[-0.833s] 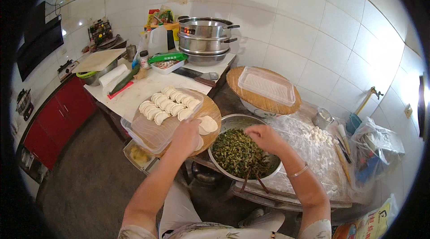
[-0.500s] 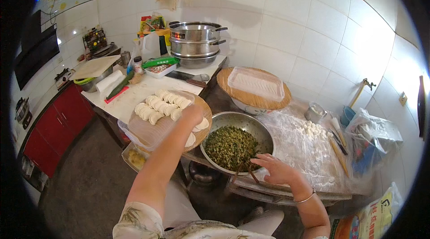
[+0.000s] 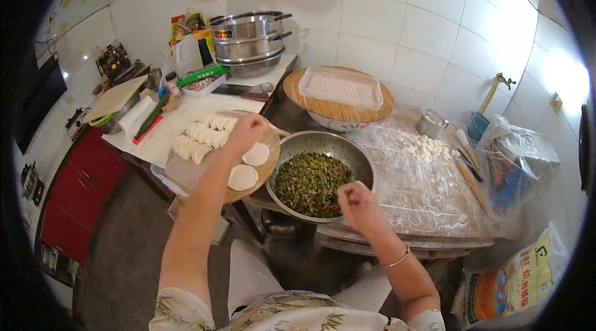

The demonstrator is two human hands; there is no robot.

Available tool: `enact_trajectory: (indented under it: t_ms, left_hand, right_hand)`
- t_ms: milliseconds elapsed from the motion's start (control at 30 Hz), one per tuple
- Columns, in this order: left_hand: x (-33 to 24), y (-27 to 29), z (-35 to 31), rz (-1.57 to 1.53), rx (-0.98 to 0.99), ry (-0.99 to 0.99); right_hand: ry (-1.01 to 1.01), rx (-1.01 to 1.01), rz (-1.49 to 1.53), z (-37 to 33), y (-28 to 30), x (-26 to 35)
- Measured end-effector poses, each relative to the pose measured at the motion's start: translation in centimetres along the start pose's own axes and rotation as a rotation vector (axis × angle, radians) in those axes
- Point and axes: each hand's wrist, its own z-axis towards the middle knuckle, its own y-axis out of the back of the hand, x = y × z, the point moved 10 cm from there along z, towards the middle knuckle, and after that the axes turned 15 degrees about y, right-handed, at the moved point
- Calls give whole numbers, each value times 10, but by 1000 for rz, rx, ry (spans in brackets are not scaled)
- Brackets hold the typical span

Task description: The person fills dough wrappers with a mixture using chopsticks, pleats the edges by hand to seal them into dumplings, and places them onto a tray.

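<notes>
My left hand (image 3: 247, 132) is over the round woven board (image 3: 268, 173), its fingers bent together; whatever they may hold is hidden. Rows of folded dumplings (image 3: 202, 135) lie beside it, and two flat round dough wrappers (image 3: 243, 178) rest nearer me. To the right stands a wide steel bowl (image 3: 366, 166) of chopped green filling (image 3: 310, 185). At the bowl's near right rim, my right hand (image 3: 360, 205) has its fingers curled in a pinch. I cannot make out anything between them.
Small dough pieces (image 3: 431, 147) lie on the floured plastic sheet (image 3: 416, 201), near a metal cup (image 3: 431, 123). A clear plastic tray (image 3: 341, 88) tops a covered basin behind the bowl. Stacked steamer pots (image 3: 247, 39) and a cleaver (image 3: 239, 91) are at the back left.
My right hand has gone from spread fingers to a pinch. Chopsticks seen at the bowl's front rim no longer show. My left hand stays over the board, uncovering the wrappers; the view has shifted.
</notes>
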Motion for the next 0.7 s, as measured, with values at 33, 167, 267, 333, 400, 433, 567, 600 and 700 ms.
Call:
enact_trajectory:
  t_ms: [33, 167, 267, 333, 400, 433, 567, 600, 700]
  left_hand:
    - [3, 0, -5, -221, 38, 51]
    - [-1, -21, -37, -1024, 323, 129]
    - [13, -47, -65, -1233, 321, 241]
    - [19, -62, -88, -1321, 307, 294]
    - [29, -73, -105, -1419, 299, 330]
    - [26, -76, -117, -1447, 310, 325]
    - [52, -92, -132, -1542, 307, 444]
    - [58, -92, -134, -1537, 303, 446]
    - [72, -90, -142, -1529, 296, 442]
  right_hand:
    - [-25, -32, 63, 0, 7, -13]
    - [-329, -101, 382, -9, 39, -48]
    - [-385, -195, 529, -18, 53, -58]
    - [-368, -253, 530, -24, 54, -66]
    - [-347, -322, 488, -25, 49, -70]
    - [-315, -354, 539, -22, 45, -71]
    - [-345, -335, 548, -6, 16, -90]
    - [-385, -326, 545, -3, 11, -93]
    - [-494, -362, 586, 0, -1, -105]
